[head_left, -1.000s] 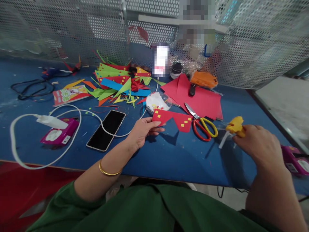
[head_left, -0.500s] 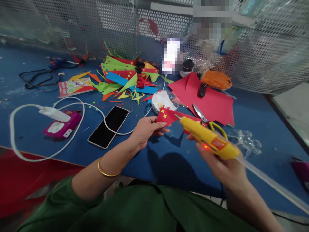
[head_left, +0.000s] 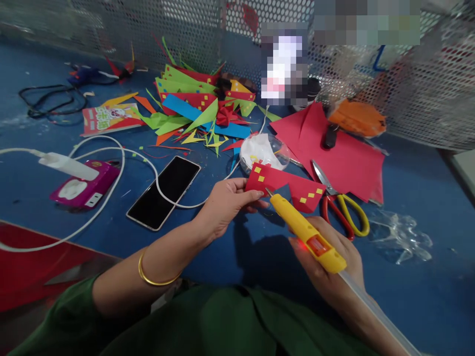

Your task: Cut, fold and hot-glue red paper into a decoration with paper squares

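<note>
Grip in the right hand [head_left: 330, 252] was wrapped round the yellow glue gun [head_left: 297, 222], while the left hand [head_left: 233, 205] pinched one end of the red paper cutout [head_left: 287, 179] between thumb and fingers, over the table [head_left: 438, 291]. A second earlier the gun had been off to the right, beyond the scissors [head_left: 337, 194]; by now its nozzle had come across to the cutout, near the notch and the left thumb. That seemed to put tool and paper in working position, with no glue visible yet. Whether the nozzle touched the paper could not be told. Fingers behind the gun hid its trigger, the clear glue stick [head_left: 374, 309] ran out of view at the bottom, and the upright screen [head_left: 284, 64] was pixelated beyond reading.
</note>
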The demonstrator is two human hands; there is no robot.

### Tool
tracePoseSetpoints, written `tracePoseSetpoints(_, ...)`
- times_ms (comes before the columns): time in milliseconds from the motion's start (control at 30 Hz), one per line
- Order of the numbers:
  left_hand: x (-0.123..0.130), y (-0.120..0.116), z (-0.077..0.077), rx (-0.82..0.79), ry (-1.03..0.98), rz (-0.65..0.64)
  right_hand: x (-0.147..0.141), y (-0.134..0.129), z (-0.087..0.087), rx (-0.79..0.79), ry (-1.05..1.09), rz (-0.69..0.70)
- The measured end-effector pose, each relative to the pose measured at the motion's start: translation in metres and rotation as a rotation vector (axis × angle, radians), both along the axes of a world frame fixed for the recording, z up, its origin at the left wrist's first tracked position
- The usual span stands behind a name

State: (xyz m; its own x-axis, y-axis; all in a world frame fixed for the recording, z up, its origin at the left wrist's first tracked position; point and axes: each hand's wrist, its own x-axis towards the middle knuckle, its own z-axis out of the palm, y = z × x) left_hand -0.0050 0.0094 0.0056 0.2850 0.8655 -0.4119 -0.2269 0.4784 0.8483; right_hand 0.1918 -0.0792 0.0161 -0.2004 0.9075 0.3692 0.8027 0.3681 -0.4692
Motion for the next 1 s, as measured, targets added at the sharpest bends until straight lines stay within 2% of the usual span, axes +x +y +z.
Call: tracePoseSetpoints(1000,0.0011,-0.0021,0.0006,0.013,-0.004,-0.018,0.0054,0.0007,-0.0041,0.042,-0.118,0.021)
